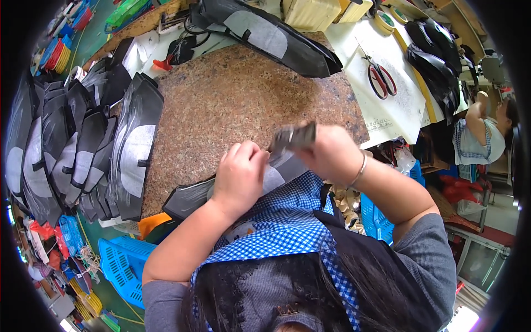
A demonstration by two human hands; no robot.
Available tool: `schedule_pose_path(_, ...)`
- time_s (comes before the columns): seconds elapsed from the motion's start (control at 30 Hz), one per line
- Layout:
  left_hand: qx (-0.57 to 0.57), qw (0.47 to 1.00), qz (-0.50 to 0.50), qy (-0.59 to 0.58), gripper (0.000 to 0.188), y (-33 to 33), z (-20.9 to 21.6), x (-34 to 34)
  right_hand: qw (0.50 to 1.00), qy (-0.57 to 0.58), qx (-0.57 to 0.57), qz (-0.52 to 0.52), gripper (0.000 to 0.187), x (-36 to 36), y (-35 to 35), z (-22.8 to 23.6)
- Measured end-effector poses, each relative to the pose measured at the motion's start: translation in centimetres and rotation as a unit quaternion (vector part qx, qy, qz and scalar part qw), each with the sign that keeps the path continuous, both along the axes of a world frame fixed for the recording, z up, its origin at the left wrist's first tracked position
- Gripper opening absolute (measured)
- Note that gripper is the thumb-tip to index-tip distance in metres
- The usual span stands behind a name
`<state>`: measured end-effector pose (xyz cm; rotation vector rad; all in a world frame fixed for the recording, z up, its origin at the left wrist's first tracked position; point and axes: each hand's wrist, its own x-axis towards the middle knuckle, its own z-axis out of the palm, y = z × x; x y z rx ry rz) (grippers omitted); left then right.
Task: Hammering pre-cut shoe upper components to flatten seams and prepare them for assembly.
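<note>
Black fabric piece (287,145) pinched between both hands over the near edge of the speckled stone desk (232,94), left hand (239,174) and right hand (326,152) fingers closed on it; stacked black pieces (83,149) wait alongside, so much work probably remains.

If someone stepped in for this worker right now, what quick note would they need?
Left hand: pinching the black piece with a grey patch at the slab's near edge.
Right hand: gripping the folded end of the same piece, raised above the slab.
Stack of similar pieces: left of the slab, overlapping.
More pieces at the far edge; red scissors on white paper to the right.
Done: cannot tell. Left: the piece in hand is mid-handling.
</note>
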<state>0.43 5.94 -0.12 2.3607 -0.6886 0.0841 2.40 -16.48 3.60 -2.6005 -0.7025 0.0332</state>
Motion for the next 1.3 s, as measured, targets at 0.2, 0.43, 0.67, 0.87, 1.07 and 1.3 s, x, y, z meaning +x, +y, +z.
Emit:
schedule_pose_path(0.2,-0.008,1.000,0.009,-0.021,0.014,-2.2,-0.6,2.5,0.997,-0.015,0.024,-0.077,0.022,0.3,-1.4,2.0)
schedule_pose_path(0.43,0.014,0.998,0.004,0.062,0.021,-0.5,0.4,1.7,0.999,0.023,0.039,-0.025,0.028,0.7,-1.7,-0.1)
schedule_pose_path(0.67,0.133,0.986,0.006,-0.105,0.019,-1.1,0.0,-0.2,0.997,0.012,0.063,-0.033,0.026,0.1,-0.3,0.6)
schedule_pose_path(0.87,-0.059,0.985,0.004,0.161,0.019,2.4,0.6,1.4,0.998,0.065,0.015,-0.005,0.024,0.4,0.3,0.5)
schedule_pose_path(1.07,0.088,0.995,0.014,-0.038,0.022,0.7,1.1,-1.6,0.999,0.039,-0.003,0.025,0.023,-1.6,2.0,1.0)
schedule_pose_path(1.3,-0.016,0.993,0.049,0.110,0.020,3.5,0.9,-0.5,0.997,0.067,-0.031,0.021,0.019,-1.9,3.1,1.5)
